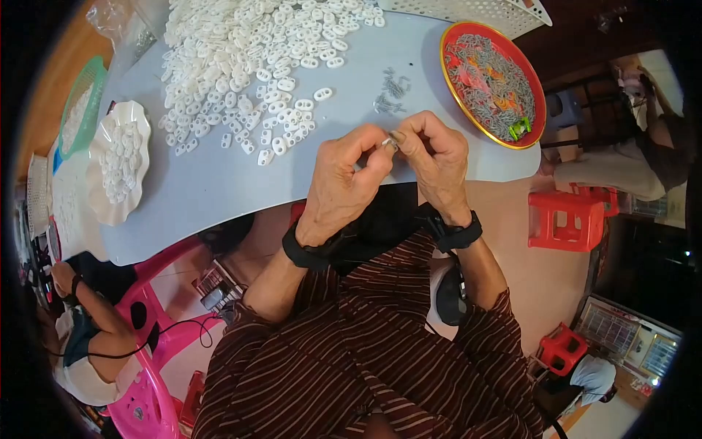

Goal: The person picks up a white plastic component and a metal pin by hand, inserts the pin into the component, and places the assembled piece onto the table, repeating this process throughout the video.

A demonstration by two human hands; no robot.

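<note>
Item: small white plastic piece point(387, 142), pinched between the fingertips of both hands, held in the air just above the near edge of the bench; mostly covered by the fingers, so its shape and tilt cannot be made out.

Stock: heap of white plastic oval pieces point(248, 51), each with two holes, lying flat and overlapping on the bench, thinning to scattered singles toward the hands.

Small grey metal parts point(390, 93): loose cluster on the bench, just beyond the hands.

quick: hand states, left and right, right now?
Left hand: fingers pinched on a small white piece.
Right hand: fingers pinched at the same piece; what else it holds cannot be told.
</note>
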